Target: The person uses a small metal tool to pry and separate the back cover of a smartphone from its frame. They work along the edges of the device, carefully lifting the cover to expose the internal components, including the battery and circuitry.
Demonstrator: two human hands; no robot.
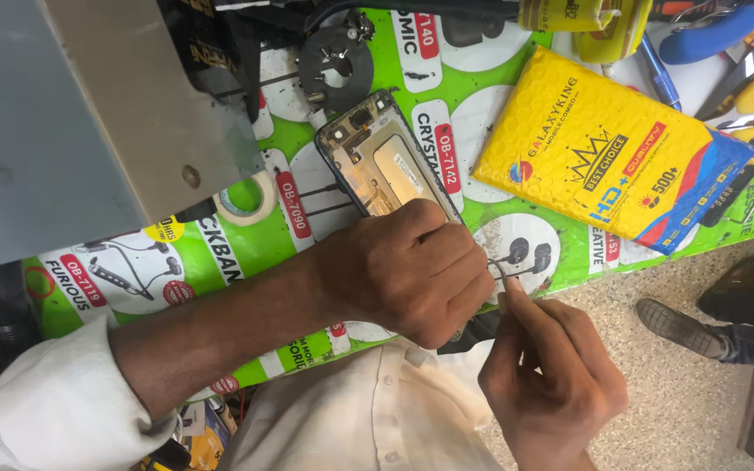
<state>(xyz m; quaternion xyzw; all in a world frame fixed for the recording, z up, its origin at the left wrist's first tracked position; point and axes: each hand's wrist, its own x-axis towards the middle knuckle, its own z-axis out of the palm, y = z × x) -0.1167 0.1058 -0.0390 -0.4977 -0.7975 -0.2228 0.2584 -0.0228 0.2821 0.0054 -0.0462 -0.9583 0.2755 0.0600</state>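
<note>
The opened phone frame [386, 161] lies flat on the tabletop [246, 253], just under the left hand [407, 270], which is curled closed and presses down on its lower end. It looks light, thin and stiff but fragile — best held by its metal edges, not the bare gold-toned inside. The right hand [551, 366] pinches fine metal tweezers [501, 275] (slim, springy, easy to slip) at the frame's corner. A glossy yellow padded envelope [604, 144] lies nearby.
</note>
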